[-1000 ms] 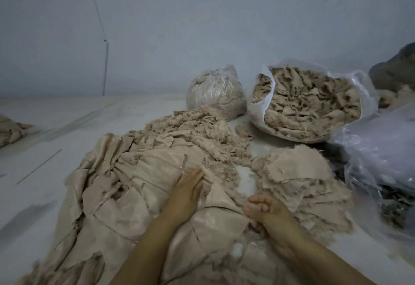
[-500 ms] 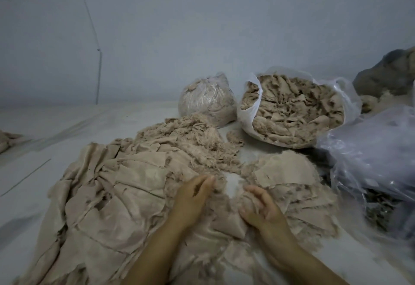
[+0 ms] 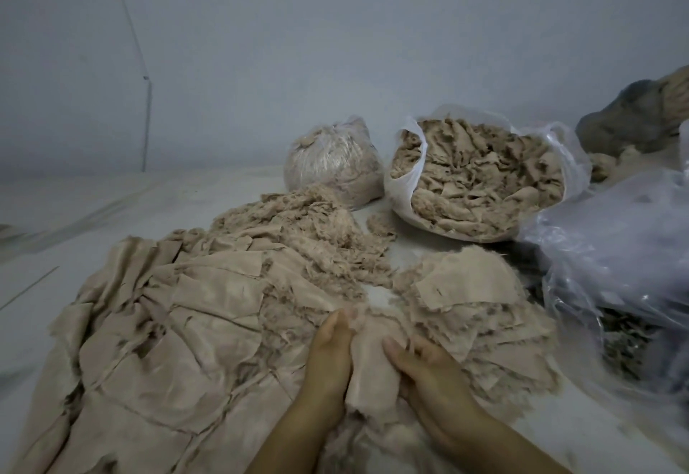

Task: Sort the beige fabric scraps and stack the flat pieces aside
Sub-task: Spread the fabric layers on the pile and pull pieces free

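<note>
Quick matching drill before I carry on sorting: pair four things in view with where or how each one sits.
1. open white bag
2. tied clear bag
3. flat pieces
4. held scrap

a. between both hands
b. spread to the left
c. far right, full of scraps
d. far middle, closed

Pairs: 1-c, 2-d, 3-b, 4-a. The left hand and right hand both grip the scrap.

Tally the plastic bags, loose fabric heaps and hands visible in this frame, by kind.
Plastic bags: 3 (tied bag, open bag, empty bag)
Loose fabric heaps: 3 (flat pieces, shreds, right stack)
Hands: 2 (left hand, right hand)
Total: 8
</note>
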Available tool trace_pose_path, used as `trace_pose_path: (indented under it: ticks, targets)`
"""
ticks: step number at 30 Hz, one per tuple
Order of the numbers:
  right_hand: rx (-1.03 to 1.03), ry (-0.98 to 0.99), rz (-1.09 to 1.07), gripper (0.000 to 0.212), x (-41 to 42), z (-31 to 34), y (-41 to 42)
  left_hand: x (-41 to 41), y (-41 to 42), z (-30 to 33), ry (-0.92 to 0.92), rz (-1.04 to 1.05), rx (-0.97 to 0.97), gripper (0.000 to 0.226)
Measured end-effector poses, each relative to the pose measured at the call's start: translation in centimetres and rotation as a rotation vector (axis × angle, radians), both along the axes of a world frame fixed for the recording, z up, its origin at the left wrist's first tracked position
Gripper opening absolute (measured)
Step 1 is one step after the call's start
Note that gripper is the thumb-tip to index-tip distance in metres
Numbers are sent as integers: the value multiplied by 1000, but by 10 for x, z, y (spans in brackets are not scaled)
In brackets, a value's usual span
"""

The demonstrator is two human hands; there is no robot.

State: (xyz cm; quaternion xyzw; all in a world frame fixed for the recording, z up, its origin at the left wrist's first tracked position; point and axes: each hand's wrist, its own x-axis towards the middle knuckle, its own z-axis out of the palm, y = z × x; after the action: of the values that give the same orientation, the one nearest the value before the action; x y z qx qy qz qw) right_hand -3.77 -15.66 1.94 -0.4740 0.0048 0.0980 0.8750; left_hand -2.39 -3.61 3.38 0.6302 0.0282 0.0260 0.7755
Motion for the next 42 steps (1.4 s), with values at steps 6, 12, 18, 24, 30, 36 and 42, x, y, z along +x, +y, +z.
trace_pose_path:
  ticks: [6, 12, 18, 24, 30, 36, 42]
  targets:
    - [-266, -63, -51, 22, -1, 5, -10, 1, 1, -9, -39, 37, 213, 21]
    - [-225, 16, 9, 24, -3, 7, -17, 5, 15, -6, -43, 102, -19, 33]
    - [-247, 31, 71, 51, -8, 7, -12, -4, 9, -11, -127, -244, 226, 20]
    - [-147, -25, 62, 42, -9, 3, -7, -2, 6, -7, -141, -20, 45, 20]
    - [-126, -52, -226, 24, -5, 5, 0, 12, 12, -16, -151, 237, 117, 25]
    - [-57, -76, -305, 16, -4, 15, -7, 27, 41, -20, -104, 486, 81, 35]
    - [-609, -301, -388, 42, 11, 45, -31, 3, 24, -10, -251, -26, 479, 32]
